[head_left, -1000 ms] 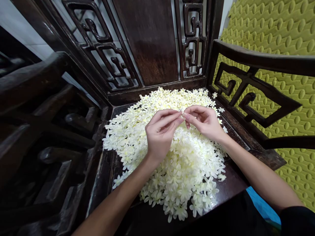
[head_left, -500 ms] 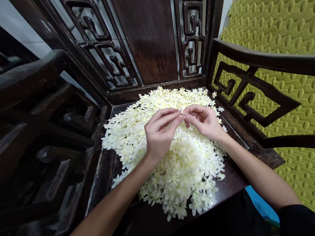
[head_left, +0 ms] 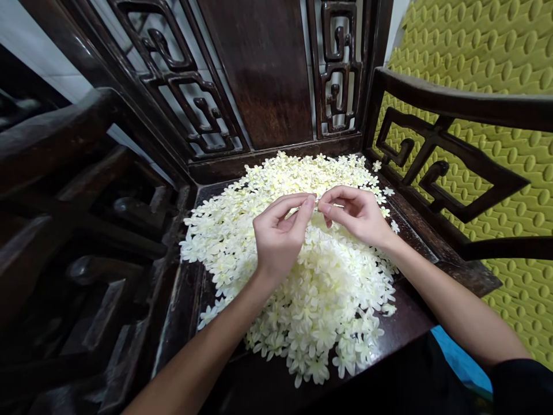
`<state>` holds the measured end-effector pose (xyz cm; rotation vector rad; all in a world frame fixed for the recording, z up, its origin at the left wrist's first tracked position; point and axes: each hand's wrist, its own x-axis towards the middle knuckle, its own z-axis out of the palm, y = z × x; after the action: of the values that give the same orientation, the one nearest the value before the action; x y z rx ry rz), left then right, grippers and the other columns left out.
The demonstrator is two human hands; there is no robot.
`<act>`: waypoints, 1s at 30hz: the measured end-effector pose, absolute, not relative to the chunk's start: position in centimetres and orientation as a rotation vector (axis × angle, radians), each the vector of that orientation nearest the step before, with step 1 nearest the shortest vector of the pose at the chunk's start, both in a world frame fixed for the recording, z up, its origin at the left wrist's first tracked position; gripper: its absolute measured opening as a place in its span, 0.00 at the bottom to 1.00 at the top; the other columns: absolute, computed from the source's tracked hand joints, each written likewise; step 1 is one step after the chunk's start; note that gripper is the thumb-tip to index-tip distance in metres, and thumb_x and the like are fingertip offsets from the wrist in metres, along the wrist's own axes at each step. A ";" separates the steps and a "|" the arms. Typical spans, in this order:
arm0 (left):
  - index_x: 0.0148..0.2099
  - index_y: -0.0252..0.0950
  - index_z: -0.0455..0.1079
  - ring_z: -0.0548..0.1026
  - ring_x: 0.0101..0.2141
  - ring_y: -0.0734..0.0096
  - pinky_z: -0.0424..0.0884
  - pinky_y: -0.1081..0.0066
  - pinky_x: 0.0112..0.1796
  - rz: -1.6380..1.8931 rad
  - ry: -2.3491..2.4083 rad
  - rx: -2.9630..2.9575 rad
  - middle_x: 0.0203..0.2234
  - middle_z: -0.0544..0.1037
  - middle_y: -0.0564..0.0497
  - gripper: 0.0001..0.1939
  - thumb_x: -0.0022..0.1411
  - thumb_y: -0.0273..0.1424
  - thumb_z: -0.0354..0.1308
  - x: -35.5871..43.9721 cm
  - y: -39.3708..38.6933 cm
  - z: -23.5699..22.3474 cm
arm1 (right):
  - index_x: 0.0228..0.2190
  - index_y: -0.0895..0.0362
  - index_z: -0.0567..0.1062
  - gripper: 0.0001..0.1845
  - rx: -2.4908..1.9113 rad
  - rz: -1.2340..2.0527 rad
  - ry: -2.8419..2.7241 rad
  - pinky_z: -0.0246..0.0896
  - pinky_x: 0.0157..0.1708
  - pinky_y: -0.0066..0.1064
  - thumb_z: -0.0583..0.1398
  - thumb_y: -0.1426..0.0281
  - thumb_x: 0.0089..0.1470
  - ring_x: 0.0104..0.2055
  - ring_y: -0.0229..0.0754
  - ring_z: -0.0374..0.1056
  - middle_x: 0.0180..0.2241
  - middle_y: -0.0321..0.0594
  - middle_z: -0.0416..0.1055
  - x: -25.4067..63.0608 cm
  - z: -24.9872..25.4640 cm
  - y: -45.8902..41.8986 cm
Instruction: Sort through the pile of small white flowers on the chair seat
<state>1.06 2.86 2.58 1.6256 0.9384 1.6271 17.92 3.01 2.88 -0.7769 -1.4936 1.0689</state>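
A broad heap of small white flowers point(head_left: 328, 294) with yellowish centres covers much of the dark wooden seat point(head_left: 410, 317). Above the heap, my left hand point(head_left: 283, 230) pinches thumb and fingertips together. My right hand point(head_left: 356, 213) faces it, also pinched, its fingertips a short way from the left ones. Whatever lies between the fingertips of either hand is too small and too pale against the flowers to make out.
The dark wooden chair has a carved back point(head_left: 272, 75), a right armrest point(head_left: 462, 95) and a left armrest point(head_left: 56, 138) around the seat. Yellow-green textured padding point(head_left: 475, 40) stands beyond the right armrest. A blue item point(head_left: 460, 357) shows at lower right.
Half a second ago the fingertips of both hands met around a small pale piece. Now a small gap separates them, and the left thumb has straightened upward against the fingers.
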 end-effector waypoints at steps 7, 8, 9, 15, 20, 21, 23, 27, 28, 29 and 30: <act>0.33 0.37 0.81 0.82 0.42 0.62 0.79 0.64 0.44 1.595 0.897 1.485 0.38 0.84 0.47 0.05 0.61 0.32 0.67 0.9 3.2 2.2 | 0.35 0.59 0.80 0.14 -0.783 1.050 -1.509 0.69 0.27 0.27 0.71 0.62 0.53 0.27 0.34 0.70 0.31 0.38 0.76 17.9 2.5 3.0; 0.33 0.37 0.82 0.82 0.43 0.61 0.79 0.62 0.45 1.585 0.890 1.461 0.38 0.84 0.46 0.05 0.60 0.32 0.68 0.9 3.3 2.1 | 0.35 0.59 0.80 0.14 -0.787 1.048 -1.516 0.69 0.26 0.27 0.71 0.62 0.53 0.27 0.34 0.70 0.32 0.38 0.76 17.9 2.5 2.9; 0.33 0.37 0.82 0.82 0.43 0.60 0.79 0.61 0.46 1.577 0.882 1.435 0.39 0.84 0.46 0.05 0.60 0.32 0.68 0.9 3.4 2.0 | 0.35 0.59 0.80 0.14 -0.785 1.049 -1.520 0.69 0.26 0.27 0.71 0.62 0.53 0.27 0.34 0.70 0.32 0.39 0.77 17.9 2.5 2.9; 0.32 0.38 0.82 0.82 0.45 0.59 0.78 0.60 0.48 1.573 0.828 1.315 0.40 0.84 0.45 0.05 0.60 0.32 0.69 1.0 3.6 1.6 | 0.36 0.59 0.81 0.12 -0.745 1.037 -1.528 0.73 0.32 0.29 0.72 0.66 0.52 0.31 0.36 0.73 0.36 0.40 0.77 17.9 2.5 3.0; 0.31 0.38 0.82 0.82 0.46 0.58 0.79 0.60 0.48 1.580 0.811 1.284 0.40 0.83 0.46 0.04 0.59 0.31 0.69 1.0 3.5 1.6 | 0.35 0.58 0.81 0.12 -0.730 1.027 -1.517 0.75 0.34 0.30 0.73 0.65 0.51 0.35 0.38 0.74 0.37 0.41 0.77 17.9 2.4 3.0; 0.31 0.38 0.82 0.82 0.46 0.58 0.79 0.59 0.48 1.582 0.813 1.289 0.39 0.83 0.46 0.04 0.59 0.31 0.69 1.0 3.5 1.7 | 0.35 0.58 0.81 0.12 -0.734 1.025 -1.517 0.75 0.34 0.30 0.73 0.64 0.51 0.35 0.38 0.74 0.37 0.41 0.77 17.9 2.4 3.0; 0.31 0.38 0.81 0.82 0.46 0.58 0.78 0.58 0.49 1.583 0.822 1.313 0.39 0.83 0.46 0.04 0.59 0.31 0.69 1.0 3.5 1.7 | 0.35 0.58 0.81 0.12 -0.732 1.027 -1.511 0.75 0.35 0.31 0.73 0.64 0.51 0.35 0.38 0.74 0.36 0.41 0.77 17.8 2.5 3.0; 0.31 0.38 0.81 0.82 0.46 0.59 0.77 0.58 0.50 1.584 0.822 1.356 0.39 0.83 0.47 0.05 0.60 0.30 0.68 1.0 3.3 1.9 | 0.34 0.58 0.81 0.11 -0.701 1.038 -1.504 0.75 0.35 0.31 0.73 0.66 0.51 0.35 0.38 0.74 0.36 0.40 0.76 17.8 2.6 3.0; 0.31 0.38 0.81 0.82 0.46 0.59 0.77 0.58 0.50 1.583 0.819 1.361 0.39 0.83 0.47 0.05 0.60 0.30 0.68 1.0 3.3 1.9 | 0.34 0.58 0.81 0.11 -0.698 1.038 -1.501 0.75 0.34 0.31 0.73 0.66 0.51 0.34 0.38 0.74 0.36 0.40 0.76 17.7 2.6 3.0; 0.31 0.38 0.81 0.82 0.46 0.59 0.77 0.58 0.50 1.583 0.820 1.366 0.39 0.83 0.47 0.05 0.60 0.30 0.68 1.0 3.3 1.9 | 0.34 0.58 0.81 0.11 -0.697 1.040 -1.499 0.75 0.34 0.31 0.73 0.66 0.51 0.34 0.38 0.74 0.36 0.40 0.76 17.7 2.6 3.0; 0.30 0.38 0.81 0.82 0.46 0.59 0.77 0.58 0.50 1.583 0.824 1.369 0.39 0.83 0.47 0.05 0.60 0.30 0.68 1.0 3.3 1.9 | 0.34 0.58 0.81 0.11 -0.698 1.042 -1.497 0.75 0.34 0.31 0.73 0.66 0.51 0.33 0.37 0.74 0.36 0.40 0.76 17.7 2.6 3.0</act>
<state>0.95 3.28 1.94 1.3695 0.8240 1.5829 17.73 3.01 2.56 -0.6980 -1.4974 1.0415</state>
